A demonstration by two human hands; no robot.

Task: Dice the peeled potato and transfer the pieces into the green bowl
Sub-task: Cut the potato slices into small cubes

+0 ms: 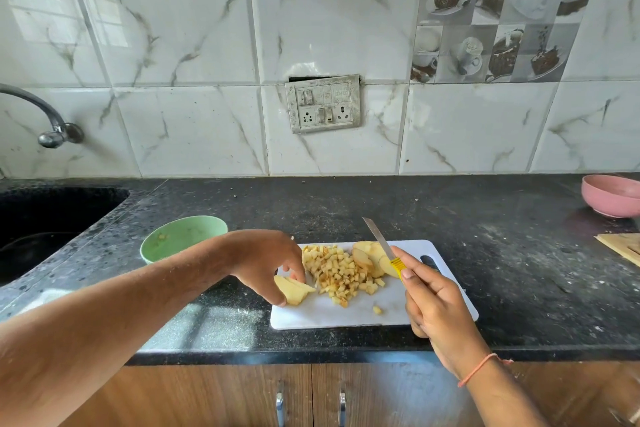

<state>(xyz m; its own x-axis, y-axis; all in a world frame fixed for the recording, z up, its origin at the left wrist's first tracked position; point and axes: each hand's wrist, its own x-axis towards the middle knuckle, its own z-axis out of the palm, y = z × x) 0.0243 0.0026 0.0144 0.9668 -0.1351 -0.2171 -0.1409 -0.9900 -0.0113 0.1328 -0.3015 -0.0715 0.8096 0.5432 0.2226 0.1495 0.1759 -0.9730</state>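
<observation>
Head view: wooden cabinet doors sit below the black speckled counter. On the white cutting board, the left hand pinches potato slices left of the pale-yellow diced pile; the right hand grips a knife. The green bowl stands beyond the board's left corner.

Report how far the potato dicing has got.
Done: a pile of dice sits on the board. In hand: the left hand holds slices; the right hand grips the knife. Left: cutting those slices and the chunk, then filling the green bowl, nearly empty.
</observation>
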